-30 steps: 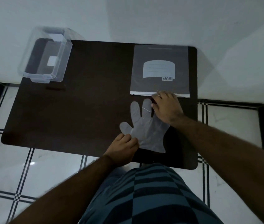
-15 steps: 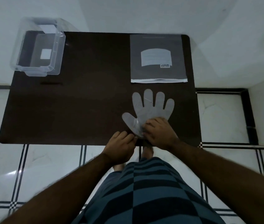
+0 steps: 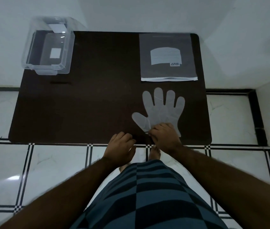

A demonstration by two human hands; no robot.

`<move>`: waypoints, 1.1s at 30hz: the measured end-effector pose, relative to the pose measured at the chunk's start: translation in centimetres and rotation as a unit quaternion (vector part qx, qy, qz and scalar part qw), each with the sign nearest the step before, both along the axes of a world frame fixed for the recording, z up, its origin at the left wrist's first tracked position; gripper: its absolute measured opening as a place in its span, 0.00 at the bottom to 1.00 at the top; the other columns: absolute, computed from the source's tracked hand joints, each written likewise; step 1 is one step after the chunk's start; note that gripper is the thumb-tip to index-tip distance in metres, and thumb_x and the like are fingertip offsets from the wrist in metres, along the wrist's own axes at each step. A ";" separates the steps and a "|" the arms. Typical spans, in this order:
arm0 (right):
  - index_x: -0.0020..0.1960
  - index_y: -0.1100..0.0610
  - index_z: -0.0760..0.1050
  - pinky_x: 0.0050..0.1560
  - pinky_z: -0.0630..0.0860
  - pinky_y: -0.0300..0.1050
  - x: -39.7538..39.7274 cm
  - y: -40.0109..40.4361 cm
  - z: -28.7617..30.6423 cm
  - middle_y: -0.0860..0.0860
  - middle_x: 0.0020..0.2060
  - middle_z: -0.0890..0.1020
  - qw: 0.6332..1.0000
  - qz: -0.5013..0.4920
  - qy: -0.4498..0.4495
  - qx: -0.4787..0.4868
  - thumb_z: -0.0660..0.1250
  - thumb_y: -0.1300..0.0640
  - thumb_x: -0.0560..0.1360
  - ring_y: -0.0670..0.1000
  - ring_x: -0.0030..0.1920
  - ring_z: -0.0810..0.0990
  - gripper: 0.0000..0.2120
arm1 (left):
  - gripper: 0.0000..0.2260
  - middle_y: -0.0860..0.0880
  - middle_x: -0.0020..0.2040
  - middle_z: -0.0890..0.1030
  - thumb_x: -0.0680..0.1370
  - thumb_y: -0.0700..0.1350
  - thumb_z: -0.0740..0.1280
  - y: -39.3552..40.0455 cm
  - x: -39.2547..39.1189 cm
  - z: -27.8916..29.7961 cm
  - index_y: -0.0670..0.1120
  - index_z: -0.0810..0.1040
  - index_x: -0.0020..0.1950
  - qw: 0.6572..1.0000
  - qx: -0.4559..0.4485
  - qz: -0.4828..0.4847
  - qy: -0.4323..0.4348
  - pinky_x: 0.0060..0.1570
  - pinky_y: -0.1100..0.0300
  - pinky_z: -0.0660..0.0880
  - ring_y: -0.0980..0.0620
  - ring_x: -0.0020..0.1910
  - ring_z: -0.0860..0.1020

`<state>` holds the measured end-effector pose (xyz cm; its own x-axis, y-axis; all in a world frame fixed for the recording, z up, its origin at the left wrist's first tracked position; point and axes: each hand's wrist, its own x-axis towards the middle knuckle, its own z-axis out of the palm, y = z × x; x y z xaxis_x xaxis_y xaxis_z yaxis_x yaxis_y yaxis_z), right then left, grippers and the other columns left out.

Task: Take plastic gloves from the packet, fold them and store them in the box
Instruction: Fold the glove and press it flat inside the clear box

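Note:
A translucent plastic glove (image 3: 162, 109) lies flat on the dark table (image 3: 84, 106), right of centre, fingers spread and pointing away from me. My right hand (image 3: 165, 138) covers the glove's cuff and pinches its edge just below the thumb. My left hand (image 3: 121, 147) rests at the table's front edge with fingers curled, a little left of the glove and apart from it. The grey glove packet (image 3: 168, 47) lies flat at the far right, its open end toward the glove. The clear plastic box (image 3: 68, 52) stands open at the far left corner.
The table stands against a white wall at the back, over a white tiled floor with black lines. My striped shorts and a bare foot (image 3: 155, 153) show below the table's front edge. A thin dark slot (image 3: 59, 82) lies in front of the box.
My right hand has come back from the packet's opening to the glove's cuff. The glove now lies fully spread. My left hand has slid slightly left, off the cuff.

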<state>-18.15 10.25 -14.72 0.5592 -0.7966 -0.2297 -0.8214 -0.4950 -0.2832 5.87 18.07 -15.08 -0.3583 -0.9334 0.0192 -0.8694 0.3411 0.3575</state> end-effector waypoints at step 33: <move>0.60 0.57 0.84 0.63 0.81 0.53 -1.7 -0.7 1.9 0.55 0.55 0.87 0.947 -0.238 -0.188 0.109 0.68 0.58 0.83 0.54 0.55 0.85 0.09 | 0.13 0.41 0.49 0.90 0.78 0.46 0.79 -8.6 -9.8 1.8 0.40 0.85 0.56 0.520 0.385 0.514 0.562 0.51 0.51 0.87 0.45 0.49 0.89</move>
<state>-19.84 9.54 -12.80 0.2237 -0.9356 -0.2730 -0.7571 0.0096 -0.6532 -3.92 9.47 -13.28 0.1719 -0.5059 -0.8453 0.4564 -0.7195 0.5234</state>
